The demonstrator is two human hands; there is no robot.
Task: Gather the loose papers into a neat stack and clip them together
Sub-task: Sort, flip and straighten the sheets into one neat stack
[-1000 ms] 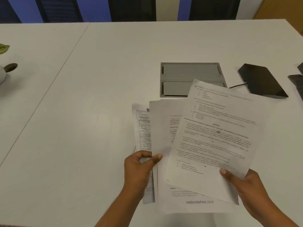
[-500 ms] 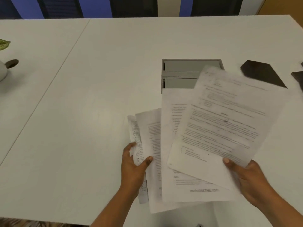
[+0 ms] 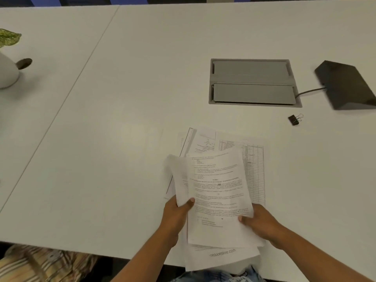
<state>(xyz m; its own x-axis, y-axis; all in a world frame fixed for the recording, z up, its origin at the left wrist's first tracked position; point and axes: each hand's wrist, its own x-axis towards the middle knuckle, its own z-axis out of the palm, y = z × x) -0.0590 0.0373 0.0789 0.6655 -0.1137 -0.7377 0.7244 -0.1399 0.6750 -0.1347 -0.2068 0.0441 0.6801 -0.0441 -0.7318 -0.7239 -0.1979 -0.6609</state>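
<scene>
Your left grip [image 3: 176,217] pinches the uneven white printed papers [image 3: 217,196] over the white surface [image 3: 122,139]'s near edge; your right grip [image 3: 259,223] clasps their other side. Misaligned, sheets may slide out before reaching the small black binder clip [image 3: 294,119], far right.

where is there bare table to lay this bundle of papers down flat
Best: the wide bare table between the seam and the held papers. Also a patch right of the loose sheets, below the binder clip. Crowded around the cable hatch and black box.
</scene>
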